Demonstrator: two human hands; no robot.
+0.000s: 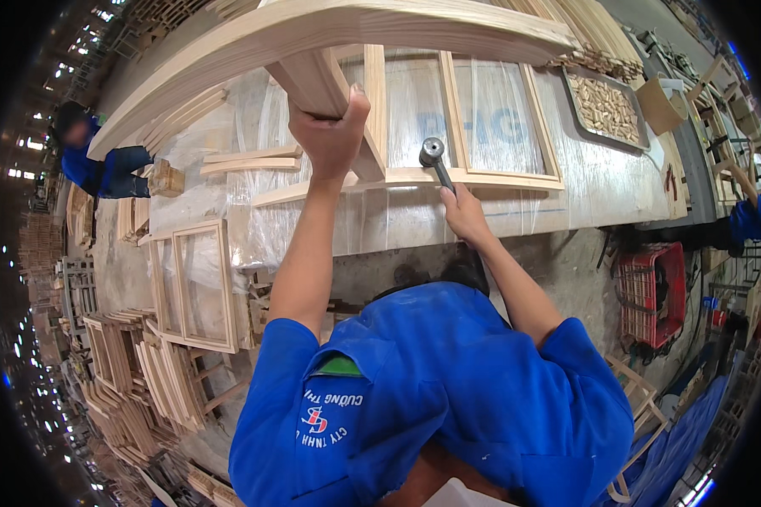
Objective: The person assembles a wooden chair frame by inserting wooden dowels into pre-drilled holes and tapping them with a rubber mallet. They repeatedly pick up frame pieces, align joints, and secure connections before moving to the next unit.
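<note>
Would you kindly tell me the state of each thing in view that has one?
Left grip: closed around the thick pale wooden bar.
Right grip: closed around the grey hammer-like metal tool.
Pale rectangular wooden frame: lying on the plastic-covered table.
Grey rectangular metal tray: filled with small wooden pieces.
Red plastic crate: open-topped.

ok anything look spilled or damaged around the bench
Nothing plainly stands out. The small wooden pieces sit inside the gray tray, none visibly spilled, and the wooden frame in the left grip shows no visible crack.
</note>
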